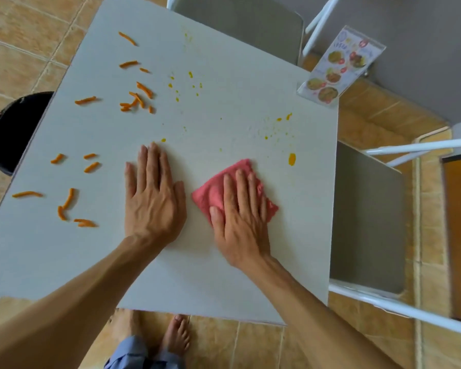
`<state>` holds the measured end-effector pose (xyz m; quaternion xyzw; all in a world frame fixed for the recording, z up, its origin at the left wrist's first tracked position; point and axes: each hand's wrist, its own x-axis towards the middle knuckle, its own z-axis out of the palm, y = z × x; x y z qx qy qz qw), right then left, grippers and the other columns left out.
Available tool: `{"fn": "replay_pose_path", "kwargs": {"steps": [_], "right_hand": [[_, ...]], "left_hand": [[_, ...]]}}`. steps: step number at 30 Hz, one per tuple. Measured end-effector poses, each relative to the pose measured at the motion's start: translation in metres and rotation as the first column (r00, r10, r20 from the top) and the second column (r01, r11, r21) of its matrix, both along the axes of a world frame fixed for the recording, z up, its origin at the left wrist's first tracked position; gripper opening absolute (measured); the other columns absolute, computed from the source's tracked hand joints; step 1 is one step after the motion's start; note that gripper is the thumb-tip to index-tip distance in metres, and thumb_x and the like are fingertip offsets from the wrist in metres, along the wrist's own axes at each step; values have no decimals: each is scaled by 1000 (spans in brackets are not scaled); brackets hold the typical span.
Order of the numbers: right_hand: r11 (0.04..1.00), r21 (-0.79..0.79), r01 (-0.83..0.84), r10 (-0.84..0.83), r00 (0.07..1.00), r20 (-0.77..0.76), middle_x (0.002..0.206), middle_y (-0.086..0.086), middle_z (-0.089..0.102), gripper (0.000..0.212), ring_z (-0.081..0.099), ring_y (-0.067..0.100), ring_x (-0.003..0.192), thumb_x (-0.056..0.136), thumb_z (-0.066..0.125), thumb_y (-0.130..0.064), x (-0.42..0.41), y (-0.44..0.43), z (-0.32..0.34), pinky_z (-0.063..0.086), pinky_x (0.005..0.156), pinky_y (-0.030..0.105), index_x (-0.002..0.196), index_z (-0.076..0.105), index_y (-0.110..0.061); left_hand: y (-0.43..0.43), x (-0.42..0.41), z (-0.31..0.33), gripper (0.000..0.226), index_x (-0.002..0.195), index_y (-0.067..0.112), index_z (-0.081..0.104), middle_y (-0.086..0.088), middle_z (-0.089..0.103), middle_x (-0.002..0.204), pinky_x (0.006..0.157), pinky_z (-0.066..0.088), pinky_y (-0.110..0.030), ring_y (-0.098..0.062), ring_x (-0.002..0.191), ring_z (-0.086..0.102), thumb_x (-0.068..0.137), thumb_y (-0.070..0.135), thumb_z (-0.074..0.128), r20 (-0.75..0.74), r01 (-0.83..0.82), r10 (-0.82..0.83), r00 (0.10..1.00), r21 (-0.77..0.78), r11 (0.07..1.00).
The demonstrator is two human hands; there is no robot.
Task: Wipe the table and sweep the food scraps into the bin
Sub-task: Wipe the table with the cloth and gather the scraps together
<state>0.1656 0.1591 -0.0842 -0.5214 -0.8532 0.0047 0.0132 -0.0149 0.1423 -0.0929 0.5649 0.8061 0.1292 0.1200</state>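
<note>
Near the front of the table (197,283), rests the left hand (153,198) flat and empty, fingers straight. Just beside it, pins the pink cloth (210,190) to the tabletop under the right hand (240,217), fingers straight and spread, not curled round it. Probably handles soft, light and limp; best driven with a flat palm over its middle. Lies crumpled in a rough diamond with no clear long axis, and points one corner away toward a yellow blob (292,159). Farther left: orange food scraps (137,98), thin sticks at every angle. Beyond the left edge, down on the floor: the black bin (14,129).
</note>
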Motion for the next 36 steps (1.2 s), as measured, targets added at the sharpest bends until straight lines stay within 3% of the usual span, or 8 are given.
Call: {"fn": "replay_pose_path", "kwargs": {"steps": [2, 7, 14, 20, 26, 29, 32, 36], "right_hand": [[994, -27, -106, 107, 994, 35, 169, 8, 19, 64, 14, 27, 158, 105, 24, -49, 30, 22, -1, 17, 126, 52, 161, 25, -18], [761, 71, 644, -630, 761, -150, 162, 18, 36, 60, 34, 37, 150, 104, 35, -41, 9, 30, -13, 33, 117, 59, 153, 42, -6], [999, -52, 11, -13, 1000, -21, 170, 3, 18, 63, 13, 23, 158, 105, 22, -54, 55, 28, 1, 18, 126, 50, 160, 27, -23], [668, 52, 743, -729, 667, -156, 158, 20, 41, 60, 38, 40, 147, 105, 34, -42, 35, 68, -13, 34, 116, 61, 150, 45, -4], [998, -45, 37, -35, 998, 45, 169, 6, 20, 63, 18, 27, 157, 106, 16, -52, 74, 70, 1, 18, 124, 56, 160, 29, -20], [946, 19, 325, -325, 944, 56, 167, 9, 27, 65, 24, 29, 155, 105, 19, -50, 111, 102, -2, 14, 123, 60, 158, 33, -15], [698, -5, 716, -713, 694, -104, 160, 25, 35, 65, 29, 43, 150, 103, 26, -40, 80, 120, -8, 24, 118, 69, 152, 39, 1], [979, -55, 198, -202, 976, -77, 166, 19, 24, 61, 19, 35, 156, 105, 24, -38, 70, 110, -5, 12, 126, 53, 157, 33, -7]], "left_hand": [[-1, 1, 1, 66, 154, 0, 15, -16, 7, 164, 123, -1, -47, -27, 153, 1, 99, 35, 27, -4, 3, -3, 1000, 0, 1000], [-1, 2, 3, 67, 154, 0, 15, -15, 6, 165, 123, 1, -48, -26, 153, -3, 99, 37, 22, -27, -3, 2, 1000, -34, 999], [3, 5, 8, 69, 154, 0, 16, -15, 7, 165, 123, -3, -46, -27, 153, -1, 96, 37, 24, -16, -16, 15, 1000, -38, 999], [2, 5, 10, 69, 154, 0, 17, -15, 7, 165, 123, -4, -44, -26, 153, -1, 96, 36, 25, -51, -16, 13, 999, -60, 998], [5, 7, 11, 69, 153, 0, 18, -15, 11, 164, 123, -2, -44, -27, 153, 2, 96, 38, 24, -66, -26, 21, 998, -73, 997], [6, 6, 11, 69, 153, 0, 21, -15, 12, 164, 123, 1, -45, -27, 153, 4, 96, 38, 25, -79, -32, 25, 997, -83, 996], [6, 5, 11, 69, 153, 0, 22, -14, 12, 164, 124, 1, -44, -26, 153, 4, 96, 39, 25, -82, -41, 34, 996, -87, 995], [7, 5, 11, 69, 153, 1, 23, -13, 12, 164, 124, 0, -42, -25, 153, 4, 95, 40, 26, -78, -49, 43, 996, -86, 995]]}}
